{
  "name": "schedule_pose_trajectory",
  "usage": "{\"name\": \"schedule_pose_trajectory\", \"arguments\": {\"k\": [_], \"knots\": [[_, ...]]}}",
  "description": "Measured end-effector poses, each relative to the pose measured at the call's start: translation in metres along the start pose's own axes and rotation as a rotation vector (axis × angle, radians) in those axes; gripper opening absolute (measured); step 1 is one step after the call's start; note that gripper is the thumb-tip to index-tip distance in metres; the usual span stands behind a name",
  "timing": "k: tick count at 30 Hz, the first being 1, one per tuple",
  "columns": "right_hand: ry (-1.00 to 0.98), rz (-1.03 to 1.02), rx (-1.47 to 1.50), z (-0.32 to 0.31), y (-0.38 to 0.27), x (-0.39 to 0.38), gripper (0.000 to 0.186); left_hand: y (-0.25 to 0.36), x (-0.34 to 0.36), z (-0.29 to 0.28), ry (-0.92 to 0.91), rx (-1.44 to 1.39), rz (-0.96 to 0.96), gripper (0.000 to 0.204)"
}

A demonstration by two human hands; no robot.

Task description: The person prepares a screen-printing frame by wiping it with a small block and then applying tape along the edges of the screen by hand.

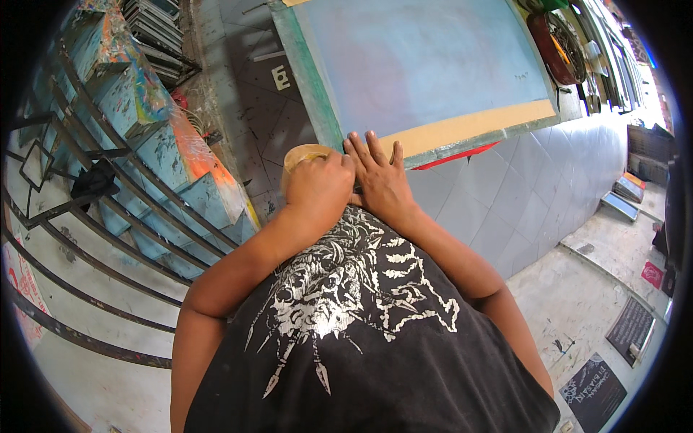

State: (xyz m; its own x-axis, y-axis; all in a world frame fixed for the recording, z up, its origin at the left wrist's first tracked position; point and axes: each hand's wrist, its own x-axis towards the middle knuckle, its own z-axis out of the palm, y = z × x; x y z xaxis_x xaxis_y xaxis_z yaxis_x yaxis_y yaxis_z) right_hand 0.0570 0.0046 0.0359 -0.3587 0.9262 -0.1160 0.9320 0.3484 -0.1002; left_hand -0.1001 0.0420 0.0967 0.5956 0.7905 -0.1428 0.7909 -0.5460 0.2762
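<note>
My left hand (317,184) is closed around a roll of tan tape (299,157) at the near left corner of a screen frame (326,105). Beside it, my right hand (379,177) lies with fingers stretched out, fingertips on that corner. The screen has a pale blue-violet mesh (419,58), green tape along its left side and a tan tape strip (476,126) along its near edge. My left fingertips are partly hidden.
Black metal railings (79,209) and paint-spattered blue steps (166,173) are at left, with stacked frames (155,40) behind. A grey tiled counter side (505,195) is below the screen. At right are a dark red round tray (548,50) and flat signs (628,332).
</note>
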Motion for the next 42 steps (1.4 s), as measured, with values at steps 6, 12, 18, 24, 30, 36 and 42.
{"name": "schedule_pose_trajectory", "arguments": {"k": [6,12,18,24,30,36,42], "knots": [[0.038,0.003,0.103,0.002,0.001,-0.001,0.097,0.000,-0.034,-0.064,0.064,-0.185,0.035,0.033],[0.241,0.091,0.531,0.005,0.032,-0.014,0.095,-0.048,-0.079,-0.069,0.223,-0.355,-0.274,0.037],[0.028,-0.054,0.189,0.010,0.016,-0.011,0.102,-0.068,-0.098,-0.040,0.195,-0.397,-0.335,0.034],[0.101,-0.162,0.185,0.012,0.042,-0.017,0.102,-0.057,-0.098,-0.033,0.154,-0.482,-0.307,0.035],[0.099,0.210,0.054,0.006,0.192,-0.053,0.096,-0.051,-0.091,-0.032,0.157,-0.456,-0.388,0.033],[0.143,0.497,0.086,-0.009,0.342,-0.079,0.088,-0.033,-0.079,-0.027,0.149,-0.423,-0.487,0.035],[0.147,0.699,0.084,-0.017,0.460,-0.114,0.090,0.026,-0.031,-0.034,0.250,-0.540,-0.551,0.033]]}}
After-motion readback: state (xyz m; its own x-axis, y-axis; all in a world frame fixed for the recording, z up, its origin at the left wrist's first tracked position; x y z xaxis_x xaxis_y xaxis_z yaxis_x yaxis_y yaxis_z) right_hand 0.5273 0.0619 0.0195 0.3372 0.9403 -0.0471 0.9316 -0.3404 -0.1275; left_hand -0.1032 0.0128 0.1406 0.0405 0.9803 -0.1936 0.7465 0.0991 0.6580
